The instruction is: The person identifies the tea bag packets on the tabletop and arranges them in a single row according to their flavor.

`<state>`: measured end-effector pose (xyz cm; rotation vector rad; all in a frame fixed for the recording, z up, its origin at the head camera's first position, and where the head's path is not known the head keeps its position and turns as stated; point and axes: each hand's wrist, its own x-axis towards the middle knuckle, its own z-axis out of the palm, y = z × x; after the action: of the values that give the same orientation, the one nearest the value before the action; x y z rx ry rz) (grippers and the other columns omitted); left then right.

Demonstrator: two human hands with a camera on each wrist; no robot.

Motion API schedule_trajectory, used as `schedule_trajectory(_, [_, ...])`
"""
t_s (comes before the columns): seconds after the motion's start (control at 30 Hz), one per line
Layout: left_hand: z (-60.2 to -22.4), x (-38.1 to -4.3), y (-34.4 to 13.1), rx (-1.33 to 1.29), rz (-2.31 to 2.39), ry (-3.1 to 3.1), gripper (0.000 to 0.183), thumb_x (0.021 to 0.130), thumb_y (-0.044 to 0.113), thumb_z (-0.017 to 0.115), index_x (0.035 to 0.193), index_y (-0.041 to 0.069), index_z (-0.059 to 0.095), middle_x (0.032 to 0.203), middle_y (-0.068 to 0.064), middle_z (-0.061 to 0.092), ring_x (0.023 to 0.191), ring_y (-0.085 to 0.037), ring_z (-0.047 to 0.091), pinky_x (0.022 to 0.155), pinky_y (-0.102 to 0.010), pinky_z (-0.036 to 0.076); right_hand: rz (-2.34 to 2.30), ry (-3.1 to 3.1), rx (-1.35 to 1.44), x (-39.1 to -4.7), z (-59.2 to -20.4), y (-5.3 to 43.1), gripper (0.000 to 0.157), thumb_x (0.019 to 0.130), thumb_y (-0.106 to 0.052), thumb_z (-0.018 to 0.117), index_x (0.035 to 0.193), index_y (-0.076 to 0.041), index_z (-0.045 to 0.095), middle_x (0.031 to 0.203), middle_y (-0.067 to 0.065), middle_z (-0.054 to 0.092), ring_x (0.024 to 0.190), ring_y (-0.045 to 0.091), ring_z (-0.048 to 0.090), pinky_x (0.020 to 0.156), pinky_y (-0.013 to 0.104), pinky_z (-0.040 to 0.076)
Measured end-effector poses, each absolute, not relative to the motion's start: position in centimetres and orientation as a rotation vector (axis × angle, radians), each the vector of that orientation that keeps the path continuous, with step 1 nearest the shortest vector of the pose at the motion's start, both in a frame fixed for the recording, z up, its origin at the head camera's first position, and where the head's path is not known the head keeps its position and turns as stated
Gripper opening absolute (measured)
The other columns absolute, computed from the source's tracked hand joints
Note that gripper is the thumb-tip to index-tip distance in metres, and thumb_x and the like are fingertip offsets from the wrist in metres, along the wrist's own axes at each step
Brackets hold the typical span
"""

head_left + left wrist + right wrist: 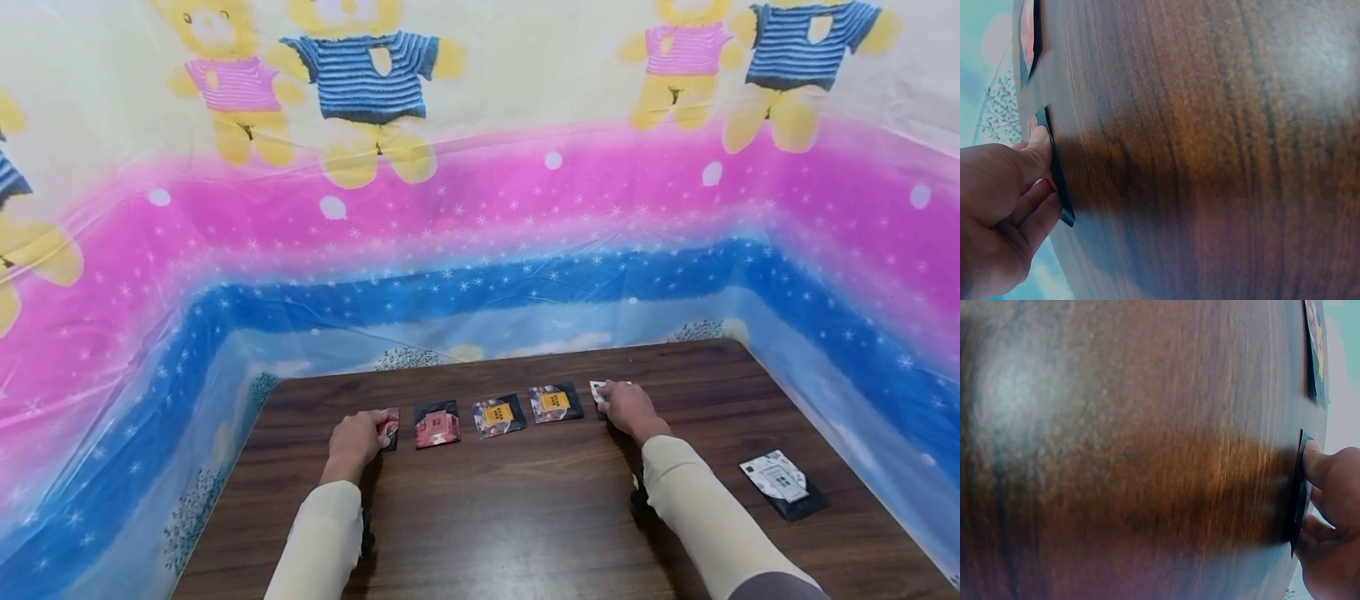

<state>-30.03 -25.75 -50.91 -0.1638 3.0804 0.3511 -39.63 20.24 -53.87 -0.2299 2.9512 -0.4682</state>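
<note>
At the left end of a row of small flat packets, my left hand (354,442) pinches a red-and-black packet (392,428) by its edges. The left wrist view shows the thumb on that packet's dark edge (1058,172), fingers curled at its lower part. At the row's right end my right hand (628,408) grips a white-and-black packet (596,392), mostly covered by the hand. Its dark side (1301,494) shows between thumb and fingers in the right wrist view. Between the hands lie a red packet (437,425) and two yellow-labelled packets, one left (497,415), one right (555,402).
Another white-and-black packet (783,483) lies apart on the right side of the brown wooden table (495,517). A printed cloth (487,208) with teddy bears hangs around the table's back and sides.
</note>
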Motion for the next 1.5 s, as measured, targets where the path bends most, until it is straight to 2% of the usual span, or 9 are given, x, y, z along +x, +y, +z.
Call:
schedule_trajectory(0.23, [-50.7,-30.1,-25.8,-0.169,0.354,3.089,0.050,0.093,0.018,0.074,0.141,0.014,0.062,0.128,-0.028,0.067,0.093,-0.039,0.067,0.089,-0.056,0.056,-0.518,2.978,-0.248,-39.5,-53.6,19.6,0.043,0.102,-0.016,0.062,0.144,-0.006,0.058,0.157,0.023,0.044,0.140,0.048,0.044,0.111,0.059,0.041])
schedule_trajectory(0.6, [-50.6,-30.1,-25.6,-0.198,0.384,3.089,0.050,0.093,0.019,0.075,0.141,0.013,0.062,0.125,-0.028,0.068,0.095,-0.041,0.068,0.089,-0.057,0.056,-0.517,2.981,-0.269,-39.8,-53.6,18.8,0.040,0.103,-0.015,0.060,0.142,-0.004,0.059,0.151,0.022,0.052,0.136,0.044,0.050,0.109,0.057,0.044])
schedule_trajectory(0.77, [-50.9,-29.9,-25.5,-0.189,0.395,3.080,0.050,0.093,0.020,0.075,0.141,0.013,0.063,0.123,-0.027,0.069,0.092,-0.040,0.067,0.090,-0.057,0.056,-0.485,2.970,-0.291,-39.3,-53.7,19.0,0.042,0.104,-0.017,0.060,0.144,-0.004,0.057,0.156,0.024,0.045,0.142,0.045,0.043,0.113,0.059,0.040])
schedule_trajectory(1.0, [-50.9,-30.0,-25.6,-0.166,0.342,3.080,0.048,0.094,0.019,0.074,0.140,0.013,0.063,0.120,-0.028,0.069,0.094,-0.044,0.069,0.084,-0.056,0.057,-0.500,2.980,-0.387,-38.8,-53.1,19.4,0.046,0.104,-0.018,0.060,0.147,-0.003,0.054,0.158,0.025,0.041,0.146,0.048,0.036,0.115,0.061,0.036])
schedule_trajectory(1.27, [-50.9,-30.2,-25.8,-0.182,0.340,3.080,0.050,0.093,0.020,0.075,0.141,0.012,0.063,0.123,-0.029,0.068,0.096,-0.044,0.069,0.086,-0.057,0.057,-0.539,2.996,-0.400,-38.3,-53.2,21.9,0.047,0.102,-0.018,0.061,0.146,-0.002,0.054,0.154,0.027,0.045,0.140,0.047,0.046,0.110,0.061,0.041])
schedule_trajectory(1.5, [-51.0,-30.0,-25.5,-0.189,0.350,3.075,0.051,0.093,0.021,0.075,0.141,0.013,0.062,0.123,-0.028,0.069,0.094,-0.042,0.068,0.089,-0.057,0.056,-0.555,3.027,-0.391,-37.1,-53.6,25.6,0.048,0.101,-0.019,0.064,0.145,-0.003,0.055,0.153,0.027,0.046,0.137,0.051,0.046,0.108,0.065,0.041])
